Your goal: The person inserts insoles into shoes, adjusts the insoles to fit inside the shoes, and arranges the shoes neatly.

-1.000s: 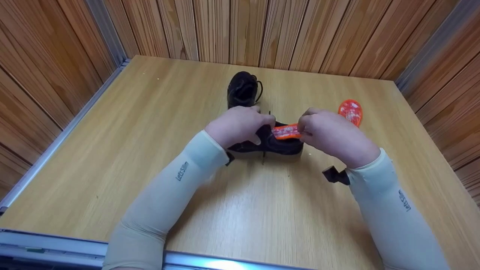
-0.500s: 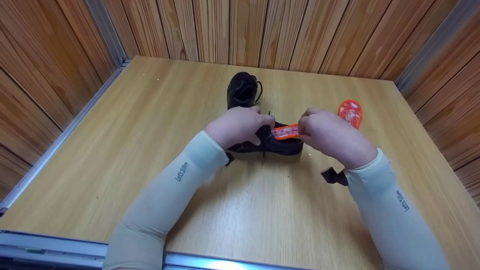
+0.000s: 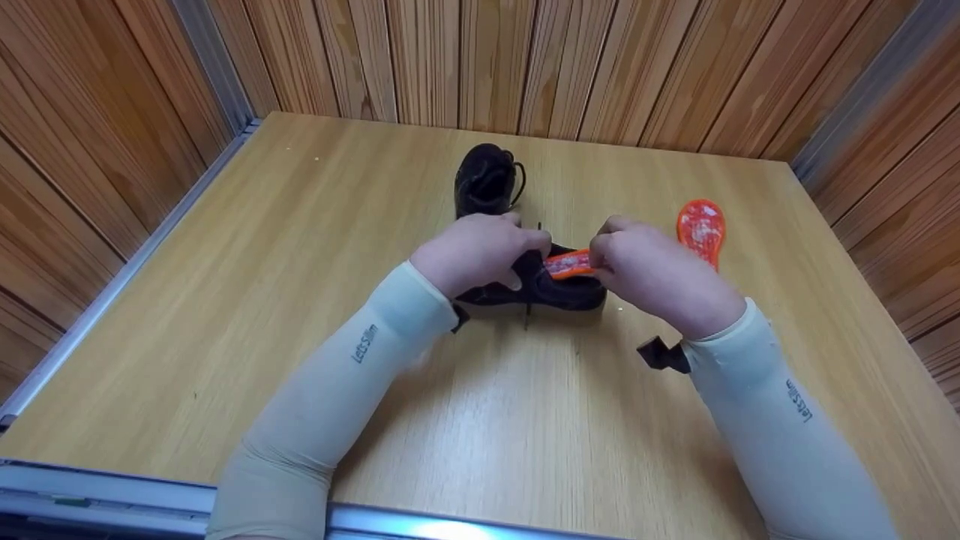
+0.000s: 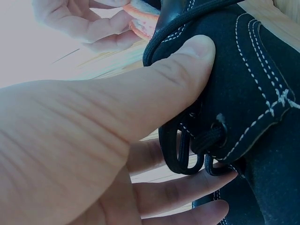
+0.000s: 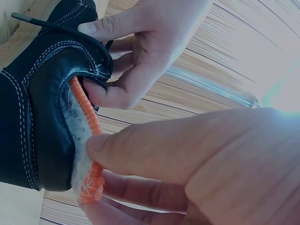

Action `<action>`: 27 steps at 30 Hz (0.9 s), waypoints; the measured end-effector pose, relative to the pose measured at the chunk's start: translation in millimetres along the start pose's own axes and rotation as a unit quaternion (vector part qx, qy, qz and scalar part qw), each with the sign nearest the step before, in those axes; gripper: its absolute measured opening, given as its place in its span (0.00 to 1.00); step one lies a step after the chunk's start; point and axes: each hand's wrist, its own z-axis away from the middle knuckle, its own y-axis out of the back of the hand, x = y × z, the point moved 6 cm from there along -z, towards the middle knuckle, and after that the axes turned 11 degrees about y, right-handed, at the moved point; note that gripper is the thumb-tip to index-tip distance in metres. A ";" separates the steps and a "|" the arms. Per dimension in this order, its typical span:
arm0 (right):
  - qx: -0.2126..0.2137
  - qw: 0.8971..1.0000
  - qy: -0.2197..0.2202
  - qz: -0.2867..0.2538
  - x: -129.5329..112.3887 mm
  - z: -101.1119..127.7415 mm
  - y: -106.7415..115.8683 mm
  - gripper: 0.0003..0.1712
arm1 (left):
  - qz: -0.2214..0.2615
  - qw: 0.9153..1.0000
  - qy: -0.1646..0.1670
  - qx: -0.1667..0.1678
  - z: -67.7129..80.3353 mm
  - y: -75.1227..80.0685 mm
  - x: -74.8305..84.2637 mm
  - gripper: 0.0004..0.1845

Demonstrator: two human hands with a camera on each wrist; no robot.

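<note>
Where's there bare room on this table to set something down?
Widest: the table left of the far shoe and left sleeve, bar tiny specks. Also the front middle, between left sleeve and right sleeve, in front of the near shoe. Crowded: around the near shoe, with left hand, right hand and held insole, the loose insole beyond.

Two black shoes (image 3: 570,294) (image 3: 480,184) on show, and there we have it, two orange-edged insoles (image 3: 568,264) (image 3: 702,227)! Two hands (image 3: 480,251) (image 3: 660,274) in play, two pale sleeves (image 3: 337,382) (image 3: 780,420), two little black blocks (image 3: 660,352) (image 3: 460,319), just one tabletop (image 3: 487,450), and panelled walls (image 3: 97,135) (image 3: 480,67) (image 3: 900,225), make that three!
</note>
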 end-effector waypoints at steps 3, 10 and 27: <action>0.002 1.000 -0.004 -0.016 1.1 0.6 0.4 0.06 | -0.001 1.000 0.003 -0.003 -0.1 0.2 0.0 0.28; 0.007 1.000 -0.007 -0.029 0.2 1.5 2.6 0.04 | -0.002 1.000 0.009 -0.011 0.3 0.6 0.5 0.28; -0.015 1.000 -0.014 -0.015 -1.0 -4.3 -4.7 0.03 | -0.011 1.000 0.010 -0.009 -0.9 -0.1 0.7 0.29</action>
